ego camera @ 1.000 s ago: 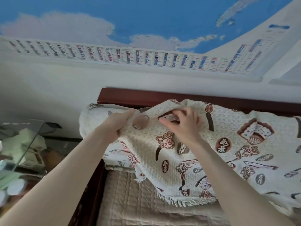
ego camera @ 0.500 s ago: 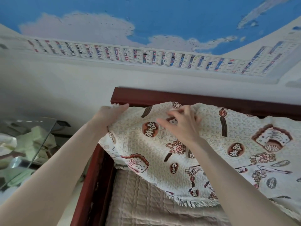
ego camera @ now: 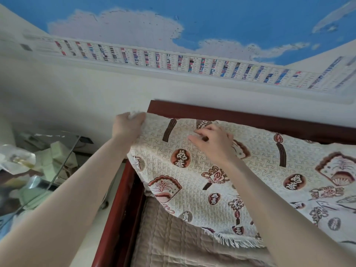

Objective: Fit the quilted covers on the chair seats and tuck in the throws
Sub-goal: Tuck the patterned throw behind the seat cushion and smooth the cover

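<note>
The throw (ego camera: 192, 189), cream with brown fan and medallion prints, lies draped over the chair back in the middle of the frame, its top edge just below the dark wooden top rail (ego camera: 240, 115) and its fringe (ego camera: 237, 241) hanging slantwise at lower centre over the quilted cover (ego camera: 169, 243), which already lies on the seat. The left hand (ego camera: 128, 125) has its grip closed on the throw's upper left corner, fingers curled over the edge right at the end of the rail. The right hand (ego camera: 213, 139) sits further right with bent fingers on the cloth, seemingly pinching a small fold near the top edge. The side rail (ego camera: 117, 214) runs down the lower left, and a glass table (ego camera: 57, 162) with clutter stands at far left; a wall map (ego camera: 212, 22) fills the top. The likely trouble is slippage: the corner sits at the very end of the rail, so a further pull leftward could carry it past and let it drop. The slanting lower edge suggests the throw is skewed, and tucking it that way could ruck up the cover beneath.
</note>
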`<state>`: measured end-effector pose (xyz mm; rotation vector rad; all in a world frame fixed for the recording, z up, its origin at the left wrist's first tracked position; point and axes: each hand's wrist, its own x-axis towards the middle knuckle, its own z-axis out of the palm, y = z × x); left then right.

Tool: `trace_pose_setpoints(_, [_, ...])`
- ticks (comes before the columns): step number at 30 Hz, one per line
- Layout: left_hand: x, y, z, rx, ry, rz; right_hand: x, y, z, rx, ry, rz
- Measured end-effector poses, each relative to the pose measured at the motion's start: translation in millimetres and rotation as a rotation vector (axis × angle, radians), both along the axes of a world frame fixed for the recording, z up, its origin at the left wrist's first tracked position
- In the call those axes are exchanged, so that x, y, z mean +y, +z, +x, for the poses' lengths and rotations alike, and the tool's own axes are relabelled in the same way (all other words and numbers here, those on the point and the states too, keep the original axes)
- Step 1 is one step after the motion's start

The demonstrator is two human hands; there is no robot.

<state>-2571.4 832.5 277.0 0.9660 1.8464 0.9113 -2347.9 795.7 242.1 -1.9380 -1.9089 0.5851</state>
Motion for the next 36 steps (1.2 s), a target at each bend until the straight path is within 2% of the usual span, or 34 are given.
trace_pose_setpoints(2, [3, -3, -7, 0.004, 0.017, 0.068, 4, 1, -3, 0.089, 0.018, 0.027])
trace_pose_setpoints(5, [6, -8, -12, 0.111, -0.002, 0.122, 6, 4, -12, 0.216, 0.024, 0.072])
trace_pose_setpoints(8, [9, -10, -16, 0.23, 0.115, 0.103, 8, 5, -30, 0.252, 0.021, 0.082])
trace_pose_setpoints(10, [14, -12, -24, 0.244, 0.209, 0.054, 13, 9, -43, 0.313, 0.022, 0.129])
trace_pose_setpoints(12, [17, -16, -30, 0.247, 0.215, 0.039, 20, 12, -48, 0.306, 0.008, 0.113])
trace_pose_setpoints(15, [10, -18, -32, 0.164, 0.152, 0.046, 23, 5, -38, 0.102, -0.018, 0.031])
trace_pose_setpoints(17, [-4, -19, -31, 0.087, 0.113, 0.026, 14, -2, -27, -0.004, -0.062, 0.072])
trace_pose_setpoints(20, [-41, -23, -27, -0.121, 0.058, 0.035, -7, -15, -10, 0.051, -0.139, 0.176])
trace_pose_setpoints(22, [-69, -34, -23, -0.157, -0.044, 0.013, -25, -26, 0, 0.047, -0.147, 0.239])
trace_pose_setpoints(24, [-85, -52, -23, -0.036, -0.158, -0.052, -33, -38, 6, 0.058, -0.151, 0.316])
trace_pose_setpoints(26, [-92, -62, -23, 0.114, -0.176, -0.062, -31, -42, 7, 0.102, -0.177, 0.38])
trace_pose_setpoints(31, [-88, -47, -30, 0.247, 0.066, 0.159, -18, -22, -7, 0.283, -0.192, 0.459])
trace_pose_setpoints(33, [-86, -49, -31, 0.375, 0.047, 0.089, -25, -23, -9, 0.195, -0.198, 0.419])
trace_pose_setpoints(36, [-90, -61, -25, 0.583, -0.052, -0.139, -43, -35, 6, 0.015, -0.177, 0.242])
